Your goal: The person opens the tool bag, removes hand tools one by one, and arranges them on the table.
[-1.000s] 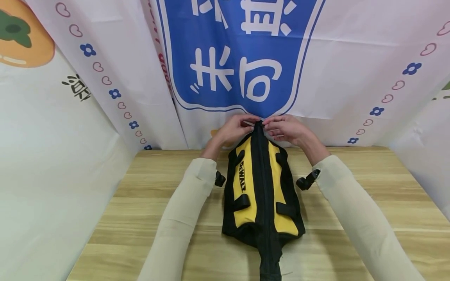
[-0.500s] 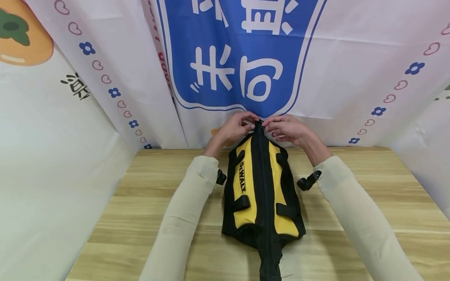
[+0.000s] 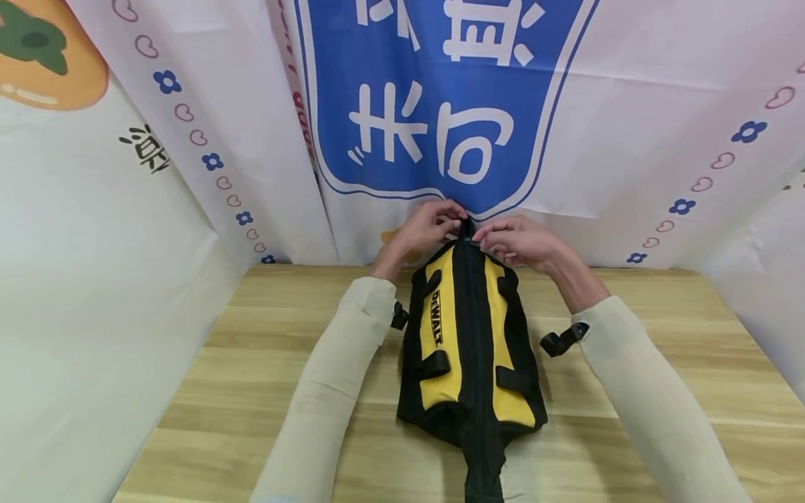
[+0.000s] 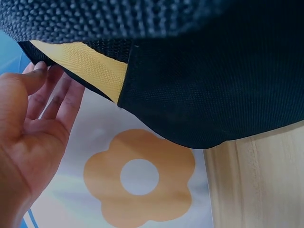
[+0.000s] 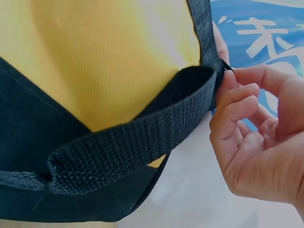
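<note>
A yellow and black tool bag (image 3: pixel 445 377) lies lengthwise in front of me, its zipper (image 3: pixel 476 321) running along the top. At the bag's far end my left hand (image 3: pixel 428 227) pinches the black end of the zipper strip between thumb and fingers. My right hand (image 3: pixel 518 244) is just right of it. In the right wrist view, thumb and forefinger pinch a small black zipper pull (image 5: pixel 228 65) at the strip's edge. A black webbing loop (image 5: pixel 133 137) stands out from the bag's side. The left wrist view shows the left fingertips partly hidden behind the bag's edge.
The bag rests on a wood-grain table (image 3: pixel 302 314). A white printed cloth (image 3: pixel 604 154) with a blue sign hangs right behind the far end. The bag's near strap-like end (image 3: pixel 483 482) reaches the bottom of the head view.
My right hand has moved slightly nearer along the zipper, away from the left fingertips. The left hand keeps its grip on the far end. The head view has shifted slightly.
</note>
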